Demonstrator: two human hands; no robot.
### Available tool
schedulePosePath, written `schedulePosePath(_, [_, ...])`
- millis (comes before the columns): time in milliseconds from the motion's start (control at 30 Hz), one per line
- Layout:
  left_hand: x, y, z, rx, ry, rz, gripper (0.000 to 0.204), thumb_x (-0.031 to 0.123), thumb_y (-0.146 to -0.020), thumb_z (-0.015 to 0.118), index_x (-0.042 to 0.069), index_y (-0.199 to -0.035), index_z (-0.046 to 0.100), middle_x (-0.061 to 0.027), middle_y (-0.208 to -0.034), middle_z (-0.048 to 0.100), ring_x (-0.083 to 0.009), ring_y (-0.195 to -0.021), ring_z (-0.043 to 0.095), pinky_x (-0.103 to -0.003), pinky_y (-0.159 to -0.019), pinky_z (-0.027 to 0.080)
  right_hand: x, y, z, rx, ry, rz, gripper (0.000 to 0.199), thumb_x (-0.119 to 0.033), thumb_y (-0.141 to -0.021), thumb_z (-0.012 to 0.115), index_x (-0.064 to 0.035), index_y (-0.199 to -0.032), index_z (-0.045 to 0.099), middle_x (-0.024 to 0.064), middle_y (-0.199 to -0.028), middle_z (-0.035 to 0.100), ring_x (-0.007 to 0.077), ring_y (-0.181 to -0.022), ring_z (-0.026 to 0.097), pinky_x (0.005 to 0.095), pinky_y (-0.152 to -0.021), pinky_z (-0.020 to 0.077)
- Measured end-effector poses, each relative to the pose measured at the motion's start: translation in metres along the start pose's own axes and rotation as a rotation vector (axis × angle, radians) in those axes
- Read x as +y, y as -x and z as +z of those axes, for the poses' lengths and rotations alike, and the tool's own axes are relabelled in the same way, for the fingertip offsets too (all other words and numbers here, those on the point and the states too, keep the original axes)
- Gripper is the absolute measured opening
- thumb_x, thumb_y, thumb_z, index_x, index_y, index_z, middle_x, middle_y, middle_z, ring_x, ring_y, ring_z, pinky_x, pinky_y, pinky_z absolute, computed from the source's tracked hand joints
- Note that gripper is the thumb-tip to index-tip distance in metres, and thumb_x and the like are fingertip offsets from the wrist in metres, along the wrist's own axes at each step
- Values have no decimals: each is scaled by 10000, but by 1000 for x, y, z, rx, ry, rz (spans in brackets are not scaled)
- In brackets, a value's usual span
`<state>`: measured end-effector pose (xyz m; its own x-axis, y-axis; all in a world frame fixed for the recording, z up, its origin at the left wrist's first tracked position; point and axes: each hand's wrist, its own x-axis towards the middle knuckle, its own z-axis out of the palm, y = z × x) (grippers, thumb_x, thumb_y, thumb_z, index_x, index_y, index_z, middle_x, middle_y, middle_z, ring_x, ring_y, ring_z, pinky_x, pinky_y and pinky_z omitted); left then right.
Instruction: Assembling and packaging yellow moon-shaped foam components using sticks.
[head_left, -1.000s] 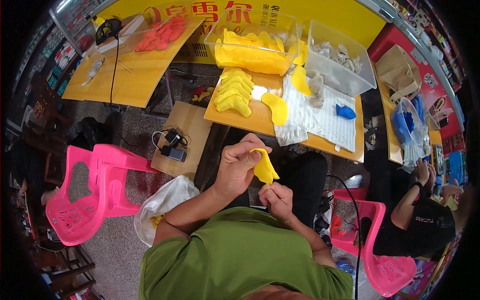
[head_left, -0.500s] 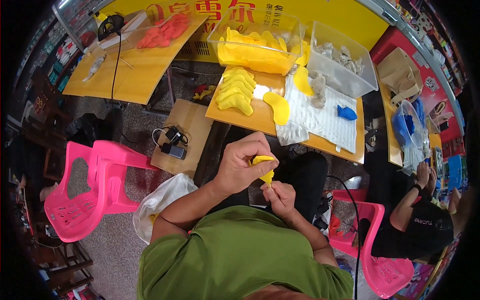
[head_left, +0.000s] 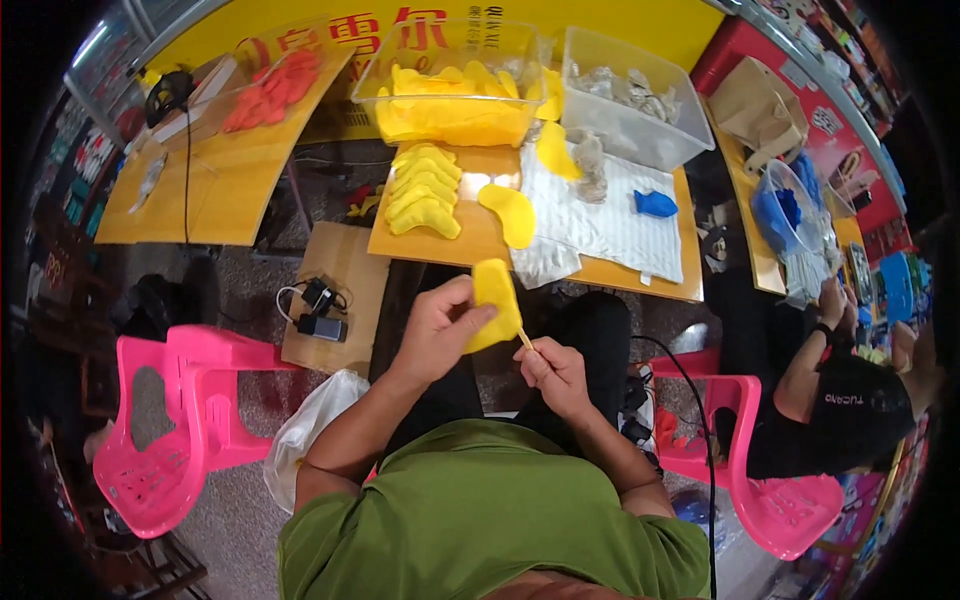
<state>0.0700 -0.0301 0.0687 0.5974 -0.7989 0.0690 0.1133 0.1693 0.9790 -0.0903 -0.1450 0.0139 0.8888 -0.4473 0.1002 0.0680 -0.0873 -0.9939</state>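
While the person in the green shirt sits over their lap, the left hand [head_left: 438, 325] grips a flat yellow moulded piece [head_left: 494, 303], fingers curled round its left edge and thumb pressed on its face. The right hand [head_left: 553, 372] is closed in a narrow pinch on a thin stick [head_left: 526, 340] whose tip meets the piece's lower edge; whether it is a tool or part of the piece is hard to tell. Ahead, on the wooden counter [head_left: 470, 240], a stack of similar yellow pieces [head_left: 424, 189] lies beside a single one [head_left: 511, 213] and a white cloth [head_left: 610, 215] bearing a small blue item [head_left: 655, 204]. A clear bin [head_left: 450, 88] behind holds more yellow pieces. A pink plastic chair [head_left: 165, 440] stands at the left.
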Motion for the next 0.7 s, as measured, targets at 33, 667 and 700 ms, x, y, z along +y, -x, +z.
schedulePosePath(33, [0, -5, 1, 57, 28, 20, 117, 58, -878, 595, -34, -949, 612, 4, -872, 594, -53, -770, 542, -201, -692, 451, 2, -2, -7, -15, 25, 33, 150, -113, -924, 518, 1, -866, 597, -7, -588, 494, 62, -499, 452, 229, -465, 377])
schedulePosePath(667, [-54, -128, -9, 257, 631, -254, 210, 53, -884, 542, 8, -1087, 567, -61, -998, 632, -156, -891, 619, -274, -762, 503, 40, -152, -139, 486, 1338, -260, 221, -102, -749, 616, -91, -970, 619, 95, -861, 556, 298, -860, 534, 399, -682, 428])
schedulePosePath(700, [-53, -130, -8, 259, 628, -257, 210, 53, -884, 542, 8, -1087, 567, -61, -998, 632, -156, -891, 619, -274, -762, 503, 38, -160, -140, 525, 1291, -364, 235, -93, -732, 619, -95, -967, 627, 83, -884, 557, 284, -887, 517, 385, -701, 420])
